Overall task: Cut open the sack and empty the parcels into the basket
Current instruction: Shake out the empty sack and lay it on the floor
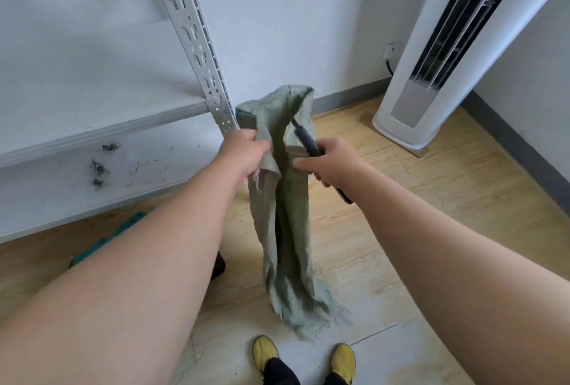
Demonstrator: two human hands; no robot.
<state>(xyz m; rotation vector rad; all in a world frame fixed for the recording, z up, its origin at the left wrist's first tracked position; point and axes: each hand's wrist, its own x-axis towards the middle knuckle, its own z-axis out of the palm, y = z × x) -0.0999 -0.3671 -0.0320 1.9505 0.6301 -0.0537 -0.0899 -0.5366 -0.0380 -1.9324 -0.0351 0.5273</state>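
A limp grey-green woven sack [287,230] hangs in front of me, its frayed end [308,320] brushing the floor. My left hand [246,153] grips the sack's upper left edge. My right hand [330,162] grips a dark-handled cutter [305,140] and pinches the sack's right edge against it. The cutter's tip points up into the sack's folded top. The sack looks flat, and no parcels show. A green basket [123,227] is partly visible on the floor, mostly hidden behind my left forearm.
A white metal shelf rack [197,45] stands at left, with green fibre scraps [100,168] on its lower shelf. A tall white air conditioner [431,76] stands at right against the wall. My yellow shoes [265,350] are on the wooden floor below.
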